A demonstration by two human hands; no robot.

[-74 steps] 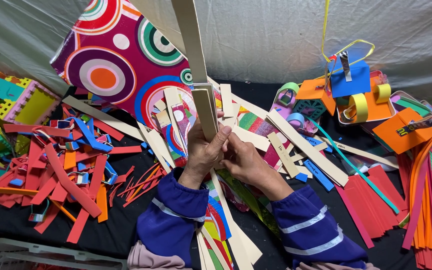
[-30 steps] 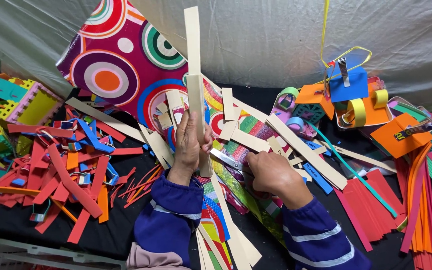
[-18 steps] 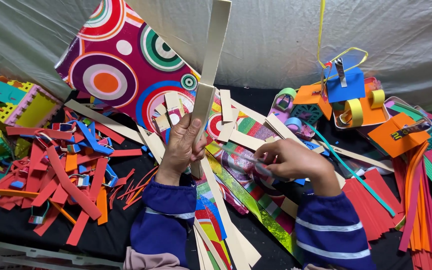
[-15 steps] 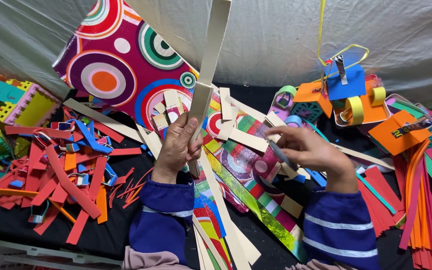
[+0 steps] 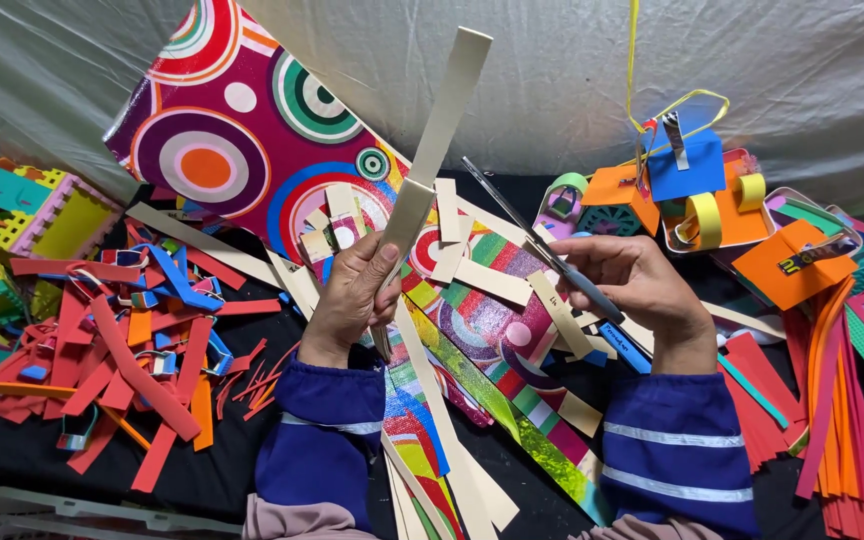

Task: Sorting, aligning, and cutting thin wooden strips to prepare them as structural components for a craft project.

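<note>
Matt beige paper strip [image 5: 430, 150], thin grey metal scissors [image 5: 537, 240] just right of it, glossy circle-patterned sheet [image 5: 242, 140] behind it, matt red foam scraps [image 5: 122, 370] left.

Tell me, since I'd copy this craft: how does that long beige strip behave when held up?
The beige strip stands unsupported above the left hand, so probably fairly stiff card. It is thin and narrow, likely light, and may crease if gripped hard.
</note>
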